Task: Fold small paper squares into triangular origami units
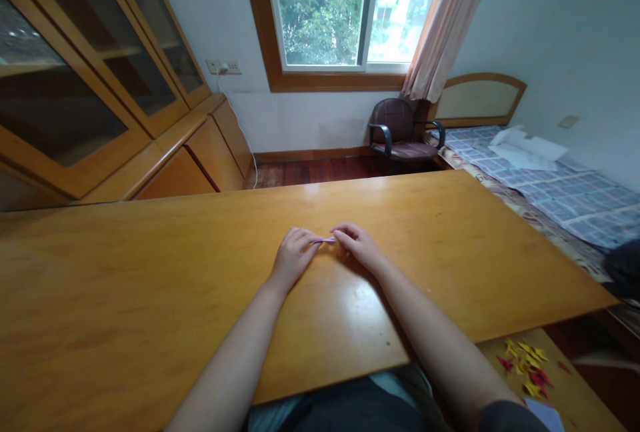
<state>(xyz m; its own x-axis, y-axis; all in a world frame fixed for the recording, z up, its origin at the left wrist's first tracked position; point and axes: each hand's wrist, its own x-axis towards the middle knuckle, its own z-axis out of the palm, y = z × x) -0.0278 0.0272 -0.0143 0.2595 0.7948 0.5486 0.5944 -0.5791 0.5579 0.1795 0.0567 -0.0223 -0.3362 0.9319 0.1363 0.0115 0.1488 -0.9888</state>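
Observation:
A small, narrow piece of folded purple paper (327,241) spans the gap between my hands, just over the wooden table (175,285). My left hand (296,252) pinches its left end between thumb and fingers. The right end is between the thumb and fingertips of my right hand (356,243). Both hands are low over the tabletop. Part of the paper is covered by my fingers, so its full shape is hidden.
On a lower wooden surface at the right lie several yellow and red folded paper pieces (530,365) and a pale lilac sheet (545,413). Beyond the table stand a maroon armchair (397,125), a bed (550,185) and a glass-door cabinet (100,79).

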